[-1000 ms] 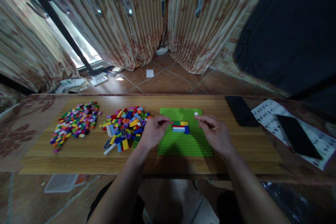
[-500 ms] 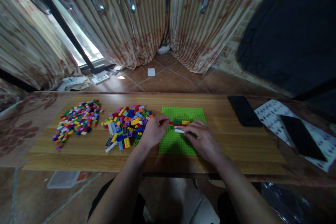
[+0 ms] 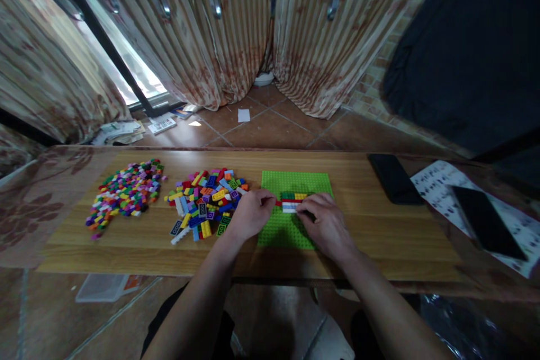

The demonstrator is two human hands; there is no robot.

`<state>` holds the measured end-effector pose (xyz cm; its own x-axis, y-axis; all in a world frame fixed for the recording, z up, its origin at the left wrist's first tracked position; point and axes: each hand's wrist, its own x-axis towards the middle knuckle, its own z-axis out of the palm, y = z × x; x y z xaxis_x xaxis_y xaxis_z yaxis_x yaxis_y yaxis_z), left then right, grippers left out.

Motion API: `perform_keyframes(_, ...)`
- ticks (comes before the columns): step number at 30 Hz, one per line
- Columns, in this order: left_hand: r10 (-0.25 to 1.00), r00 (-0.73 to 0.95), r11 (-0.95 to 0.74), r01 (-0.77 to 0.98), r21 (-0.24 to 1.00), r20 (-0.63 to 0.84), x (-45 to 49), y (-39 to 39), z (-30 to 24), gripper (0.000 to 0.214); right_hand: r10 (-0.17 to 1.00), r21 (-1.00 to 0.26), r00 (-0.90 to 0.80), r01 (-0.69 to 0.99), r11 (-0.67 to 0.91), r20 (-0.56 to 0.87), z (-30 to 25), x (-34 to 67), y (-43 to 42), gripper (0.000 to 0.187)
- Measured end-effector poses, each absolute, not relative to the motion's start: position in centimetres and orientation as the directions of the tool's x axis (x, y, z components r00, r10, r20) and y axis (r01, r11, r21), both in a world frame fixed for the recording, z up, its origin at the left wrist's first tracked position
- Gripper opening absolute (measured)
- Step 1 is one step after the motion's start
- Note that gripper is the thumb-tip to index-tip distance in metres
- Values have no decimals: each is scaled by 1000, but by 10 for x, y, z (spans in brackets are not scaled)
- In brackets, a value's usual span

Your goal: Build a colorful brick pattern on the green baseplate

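Observation:
A green studded baseplate (image 3: 278,232) lies in front of me, carrying a small block of toy bricks. In that block a dark green brick (image 3: 288,196) and a yellow brick (image 3: 301,196) form the far row, with a long red brick (image 3: 291,201) on the near side. Nearest me is a white brick (image 3: 289,208), lined up along the red one. My left hand (image 3: 253,212) is closed in a pinch at the red brick's left end. My right hand (image 3: 324,220) has its thumb and fingers closed on the white brick's right end, hiding that part.
Left of the baseplate is a pile of larger mixed bricks (image 3: 206,202); farther left, a pile of small bricks (image 3: 126,191). At right on the wooden board (image 3: 379,236) lies a black phone (image 3: 394,179). Beyond it, another dark device (image 3: 485,222) rests on a printed sheet (image 3: 436,180).
The white brick has come in line against the red row, where before it sat slightly apart and lower. My left hand has shifted slightly right and nearer me.

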<state>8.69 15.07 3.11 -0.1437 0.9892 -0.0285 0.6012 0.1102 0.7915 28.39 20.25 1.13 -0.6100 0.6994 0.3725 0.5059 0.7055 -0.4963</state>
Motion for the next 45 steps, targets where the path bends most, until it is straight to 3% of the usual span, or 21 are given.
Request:
perform_keyframes(5, 986, -161, 137, 612, 779, -46, 88, 151, 35, 28, 752, -559, -547, 516, 649, 369, 15, 284, 203, 10)
perform_keyframes(13, 980, -160, 192, 580, 792, -120, 88, 151, 38, 21, 913, -695, -295, 594, 406, 281, 17, 288, 209, 23)
perform_keyframes(17, 982, -133, 186, 544, 818, -135, 89, 151, 34, 21, 929, -658, -304, 658, 366, 212, 14, 285, 208, 32)
perform_keyframes(23, 979, -126, 202, 585, 786, -157, 97, 152, 35, 23, 932, -592, -308, 721, 360, 192, 12, 279, 205, 30)
perform_keyframes(35, 919, -334, 376, 581, 722, -210, 112, 158, 32, 11, 958, -642, -259, 715, 275, 122, 12, 275, 210, 24)
perform_keyframes(45, 927, -334, 348, 602, 718, -170, 112, 158, 29, 12, 940, -660, -307, 677, 324, 147, 5, 278, 215, 20)
